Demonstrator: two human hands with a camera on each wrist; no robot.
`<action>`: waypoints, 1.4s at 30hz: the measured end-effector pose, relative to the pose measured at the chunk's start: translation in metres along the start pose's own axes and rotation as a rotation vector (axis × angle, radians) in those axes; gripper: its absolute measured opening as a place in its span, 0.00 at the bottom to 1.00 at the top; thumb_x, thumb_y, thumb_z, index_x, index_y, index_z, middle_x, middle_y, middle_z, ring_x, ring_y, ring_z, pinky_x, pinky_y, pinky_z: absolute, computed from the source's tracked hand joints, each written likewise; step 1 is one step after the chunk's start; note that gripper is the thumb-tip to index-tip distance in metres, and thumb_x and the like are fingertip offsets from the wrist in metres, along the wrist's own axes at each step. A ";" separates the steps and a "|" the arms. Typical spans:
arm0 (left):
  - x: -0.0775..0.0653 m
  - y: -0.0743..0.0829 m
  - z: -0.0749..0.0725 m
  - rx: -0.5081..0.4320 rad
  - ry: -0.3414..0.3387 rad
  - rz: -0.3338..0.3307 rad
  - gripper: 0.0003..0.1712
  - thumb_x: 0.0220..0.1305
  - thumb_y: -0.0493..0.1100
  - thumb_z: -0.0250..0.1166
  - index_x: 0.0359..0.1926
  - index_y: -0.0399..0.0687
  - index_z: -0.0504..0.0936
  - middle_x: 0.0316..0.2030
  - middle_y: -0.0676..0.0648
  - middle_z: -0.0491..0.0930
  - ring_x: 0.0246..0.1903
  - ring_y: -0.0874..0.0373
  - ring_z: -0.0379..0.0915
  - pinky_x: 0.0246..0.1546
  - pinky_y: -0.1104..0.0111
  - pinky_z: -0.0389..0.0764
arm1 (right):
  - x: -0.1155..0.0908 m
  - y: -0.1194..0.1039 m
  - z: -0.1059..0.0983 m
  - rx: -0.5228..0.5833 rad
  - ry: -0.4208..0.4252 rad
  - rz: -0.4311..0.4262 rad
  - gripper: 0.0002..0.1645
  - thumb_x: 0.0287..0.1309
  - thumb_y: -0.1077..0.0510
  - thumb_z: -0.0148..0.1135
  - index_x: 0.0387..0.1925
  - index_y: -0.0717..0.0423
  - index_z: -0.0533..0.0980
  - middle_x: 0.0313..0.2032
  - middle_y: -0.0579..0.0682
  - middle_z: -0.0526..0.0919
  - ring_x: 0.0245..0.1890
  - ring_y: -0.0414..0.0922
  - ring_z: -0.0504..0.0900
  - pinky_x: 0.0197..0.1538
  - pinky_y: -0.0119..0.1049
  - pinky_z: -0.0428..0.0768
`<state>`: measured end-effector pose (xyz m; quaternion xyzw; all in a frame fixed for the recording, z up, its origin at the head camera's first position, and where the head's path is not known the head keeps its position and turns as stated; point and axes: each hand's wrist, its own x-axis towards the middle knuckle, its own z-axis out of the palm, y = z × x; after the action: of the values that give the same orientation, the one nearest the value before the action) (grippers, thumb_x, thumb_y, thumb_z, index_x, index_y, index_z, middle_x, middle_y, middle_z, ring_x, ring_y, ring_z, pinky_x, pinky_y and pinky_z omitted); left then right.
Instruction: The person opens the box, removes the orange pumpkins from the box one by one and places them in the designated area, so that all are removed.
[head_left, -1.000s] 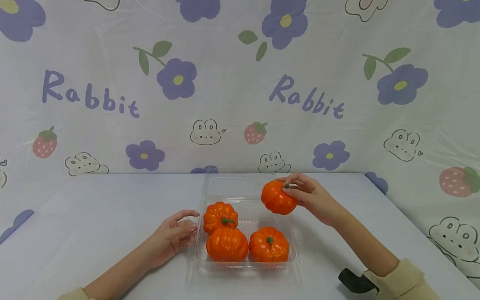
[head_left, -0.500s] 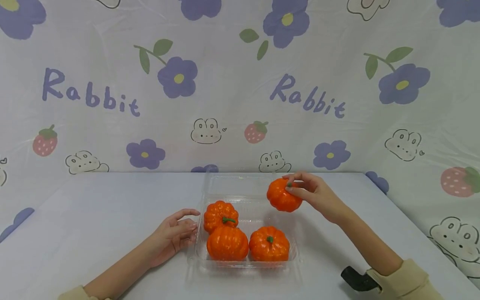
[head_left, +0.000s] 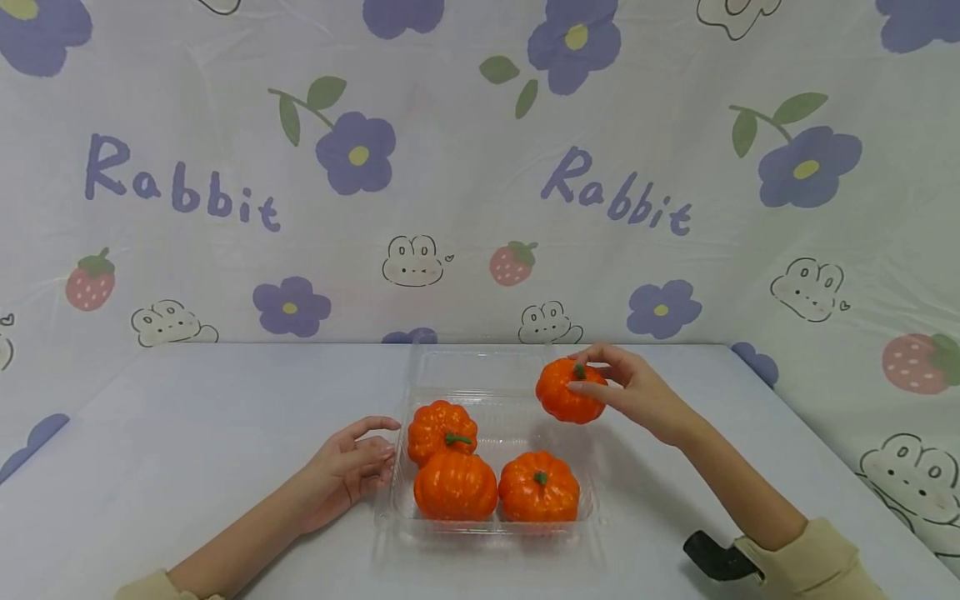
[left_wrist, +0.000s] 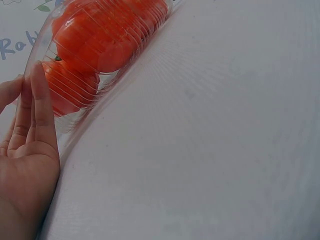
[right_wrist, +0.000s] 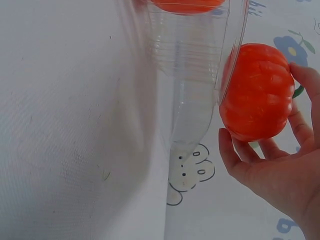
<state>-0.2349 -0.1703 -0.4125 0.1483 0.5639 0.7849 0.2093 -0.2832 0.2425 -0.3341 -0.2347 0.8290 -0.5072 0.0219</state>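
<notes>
- The left hand (head_left: 351,472) rests on the tabletop at the left side of the clear box (head_left: 495,529). Its fingers are nearly straight and touch the box wall. It holds nothing.
- Three pumpkins sit in the box. One (head_left: 441,430) is at the back left and leans a bit. One (head_left: 455,487) is at the front left. One (head_left: 538,488) is at the front right. The back right corner of the box is bare.
- The fourth pumpkin (head_left: 570,392) is up in the air, over the back right edge of the box. Its green stem points up.
- The right hand (head_left: 637,395) holds this pumpkin from the right side, with fingers curled round it.
- The bare corner lies down and a little to the left of the held pumpkin. The right hand is the nearer one to that corner.
- I think the box lid (head_left: 480,371) lies open behind the box, but it is clear and hard to see.
</notes>
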 end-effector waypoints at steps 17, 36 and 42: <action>0.000 0.000 0.001 -0.005 0.002 -0.005 0.13 0.80 0.36 0.56 0.60 0.51 0.71 0.36 0.54 0.81 0.33 0.63 0.81 0.42 0.75 0.85 | 0.000 0.001 -0.006 -0.069 -0.056 0.007 0.28 0.64 0.59 0.72 0.61 0.62 0.71 0.60 0.62 0.77 0.62 0.61 0.78 0.57 0.43 0.86; 0.000 0.000 0.001 -0.002 -0.006 0.010 0.13 0.80 0.36 0.56 0.60 0.51 0.71 0.36 0.54 0.82 0.33 0.63 0.82 0.42 0.75 0.86 | -0.002 -0.002 -0.013 -0.125 -0.101 0.037 0.39 0.65 0.54 0.71 0.72 0.61 0.68 0.68 0.66 0.74 0.63 0.63 0.79 0.58 0.50 0.86; 0.001 -0.002 0.000 -0.009 -0.007 0.009 0.13 0.80 0.35 0.56 0.60 0.51 0.71 0.37 0.54 0.82 0.33 0.63 0.82 0.42 0.75 0.86 | -0.003 -0.002 -0.015 -0.134 -0.087 0.041 0.39 0.64 0.54 0.72 0.72 0.62 0.68 0.66 0.65 0.75 0.63 0.63 0.79 0.58 0.49 0.86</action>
<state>-0.2356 -0.1696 -0.4144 0.1528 0.5590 0.7879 0.2083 -0.2841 0.2551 -0.3253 -0.2403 0.8639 -0.4394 0.0528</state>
